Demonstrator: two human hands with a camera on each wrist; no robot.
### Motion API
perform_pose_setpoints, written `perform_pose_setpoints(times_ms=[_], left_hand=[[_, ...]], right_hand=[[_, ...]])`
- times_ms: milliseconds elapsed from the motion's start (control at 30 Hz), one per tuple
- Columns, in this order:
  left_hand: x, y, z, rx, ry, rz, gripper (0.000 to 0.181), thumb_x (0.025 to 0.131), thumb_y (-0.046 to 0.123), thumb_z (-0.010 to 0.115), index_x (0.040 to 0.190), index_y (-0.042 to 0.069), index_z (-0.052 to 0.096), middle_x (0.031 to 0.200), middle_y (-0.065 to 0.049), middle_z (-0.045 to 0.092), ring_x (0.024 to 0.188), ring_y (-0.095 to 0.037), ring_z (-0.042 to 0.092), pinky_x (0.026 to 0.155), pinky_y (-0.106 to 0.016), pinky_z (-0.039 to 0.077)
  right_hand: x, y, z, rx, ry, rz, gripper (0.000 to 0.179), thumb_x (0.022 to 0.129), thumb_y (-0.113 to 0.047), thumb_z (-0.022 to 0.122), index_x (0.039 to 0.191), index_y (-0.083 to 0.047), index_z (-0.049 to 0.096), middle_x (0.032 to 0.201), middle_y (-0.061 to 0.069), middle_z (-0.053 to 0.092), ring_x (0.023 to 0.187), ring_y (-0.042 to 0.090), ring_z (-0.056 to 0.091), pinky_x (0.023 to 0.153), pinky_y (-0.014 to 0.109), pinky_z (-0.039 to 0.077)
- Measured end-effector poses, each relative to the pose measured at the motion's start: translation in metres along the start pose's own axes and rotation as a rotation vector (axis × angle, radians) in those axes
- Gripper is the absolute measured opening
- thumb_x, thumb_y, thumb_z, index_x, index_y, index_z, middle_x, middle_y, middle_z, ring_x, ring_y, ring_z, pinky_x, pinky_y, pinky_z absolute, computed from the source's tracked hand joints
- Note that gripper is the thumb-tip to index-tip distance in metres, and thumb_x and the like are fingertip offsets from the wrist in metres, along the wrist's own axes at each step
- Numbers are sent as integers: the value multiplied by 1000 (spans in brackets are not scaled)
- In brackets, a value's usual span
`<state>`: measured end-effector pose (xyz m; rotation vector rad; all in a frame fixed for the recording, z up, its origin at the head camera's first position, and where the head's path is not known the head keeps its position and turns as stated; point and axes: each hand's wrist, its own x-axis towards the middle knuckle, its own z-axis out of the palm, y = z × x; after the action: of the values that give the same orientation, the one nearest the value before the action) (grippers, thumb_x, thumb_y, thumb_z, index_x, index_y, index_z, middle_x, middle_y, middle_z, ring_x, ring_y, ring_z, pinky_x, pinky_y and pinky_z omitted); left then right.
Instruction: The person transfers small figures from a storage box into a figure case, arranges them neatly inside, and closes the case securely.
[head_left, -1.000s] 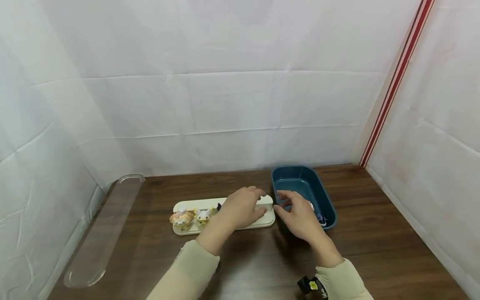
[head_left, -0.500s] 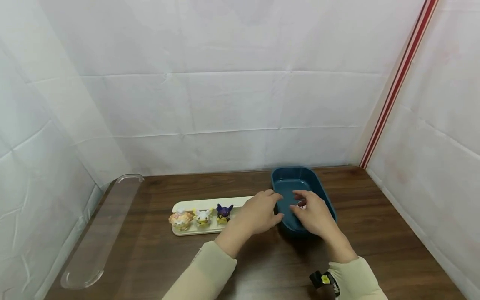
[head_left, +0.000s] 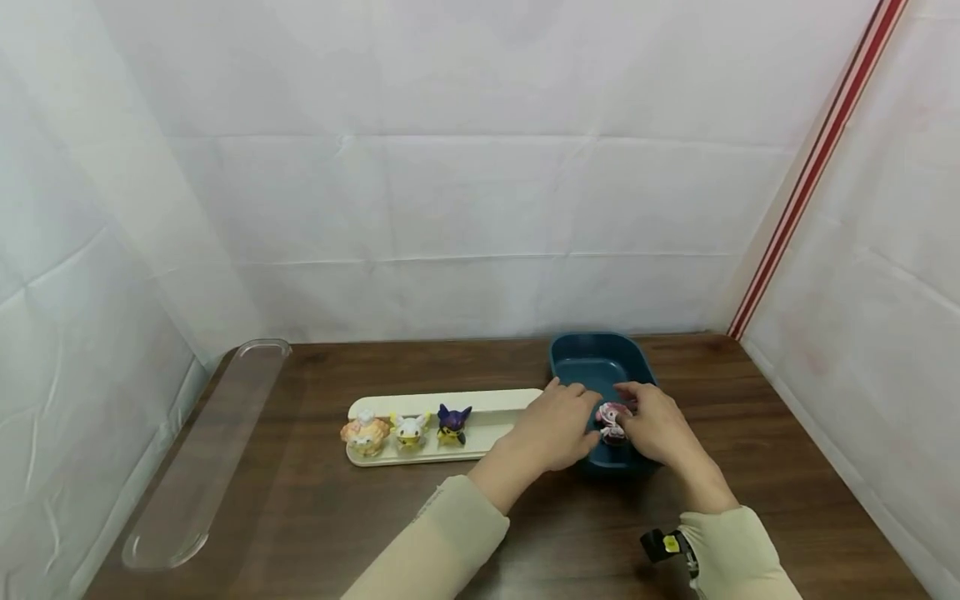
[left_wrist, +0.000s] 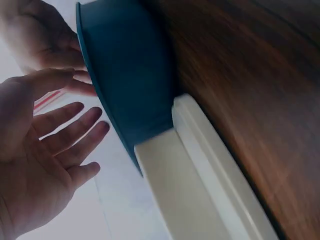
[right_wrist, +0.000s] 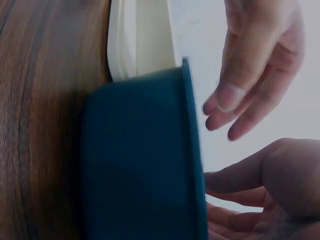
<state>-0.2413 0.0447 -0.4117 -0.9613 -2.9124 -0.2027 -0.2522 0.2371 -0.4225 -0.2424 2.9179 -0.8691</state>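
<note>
My left hand (head_left: 553,427) hovers over the near-left side of a dark blue basin (head_left: 592,340), fingers spread and holding nothing. My right hand (head_left: 663,427) reaches over the basin's right side, thumb and fingers apart. Beside its fingertips, inside the basin, is a small pink and white figurine (head_left: 612,412); whether they touch cannot be told. In the right wrist view the basin's wall (right_wrist: 140,160) hides the right fingertips. Left of the basin, a cream tray (head_left: 491,425) bears an orange figurine (head_left: 365,435), a white and yellow figurine (head_left: 410,432) and a purple-eared figurine (head_left: 452,425).
A long clear plastic cover (head_left: 210,458) lies at the left of the brown wooden table (head_left: 300,517). White cloth (head_left: 480,200) hangs behind and at both sides, with a red striped band (head_left: 817,167) at the right corner.
Both hands have moved right. The left has come off the tray to the basin's edge, uncovering the purple-eared figurine and the tray's right part. The pink and white figurine shows more fully.
</note>
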Motion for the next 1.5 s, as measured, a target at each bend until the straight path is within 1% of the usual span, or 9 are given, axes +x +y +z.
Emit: perform_pose_setpoints(times_ms=[67,200,300,600,833,900,1067,1267,1500], left_hand=[[5,4,1,-8,-12,6,53,101,41,66,147,16,58,144,0,62,138,-16,56,123,-42,38],[16,9,7,-10,-26,-5,52,102,40,65,148,17,57,146,1,61,140,-14,54,122,-41,39],[24,12,13,-5,-43,-21,50,103,41,64,146,18,57,145,1,61,139,-14,55,123,-42,38],[38,20,33,53,-136,-77,48,106,41,55,150,21,53,147,4,59,137,-12,57,129,-49,25],[44,25,38,62,-229,-101,57,104,46,58,155,22,47,152,8,55,144,-8,48,131,-46,18],[46,25,39,63,-232,-104,56,104,45,59,154,21,48,151,8,56,144,-8,48,131,-44,20],[49,24,38,42,-207,-111,44,103,39,63,142,20,60,142,6,62,137,-9,54,128,-40,28],[49,24,37,-3,-167,-130,31,100,36,68,128,23,70,128,6,69,128,-11,60,126,-39,32],[49,22,38,-34,-147,-131,30,97,32,73,125,22,71,123,6,71,127,-10,61,126,-38,31]], right_hand=[[2,3,-1,-9,-10,10,51,97,-3,56,147,4,51,146,29,55,128,46,59,97,57,54],[6,9,-1,-28,-41,16,56,92,1,57,147,6,51,141,29,57,105,38,62,84,45,53],[9,13,1,-36,-68,14,57,90,3,56,147,8,50,135,29,60,92,31,55,77,40,45],[11,18,7,-24,-111,71,64,89,4,56,151,9,43,146,34,53,106,33,56,86,44,48],[12,22,10,8,-122,98,59,93,3,59,149,10,45,147,33,53,132,45,54,101,55,51],[13,23,10,4,-118,88,57,91,4,59,147,9,49,144,31,56,128,42,57,98,52,52],[16,25,10,0,-104,61,46,87,6,59,132,2,66,123,21,69,103,30,60,84,42,52],[16,25,9,44,-98,62,49,84,5,62,133,6,65,131,24,67,114,33,63,92,47,56],[13,27,9,78,-75,38,42,89,0,65,130,5,68,127,23,70,116,35,64,89,46,57]])
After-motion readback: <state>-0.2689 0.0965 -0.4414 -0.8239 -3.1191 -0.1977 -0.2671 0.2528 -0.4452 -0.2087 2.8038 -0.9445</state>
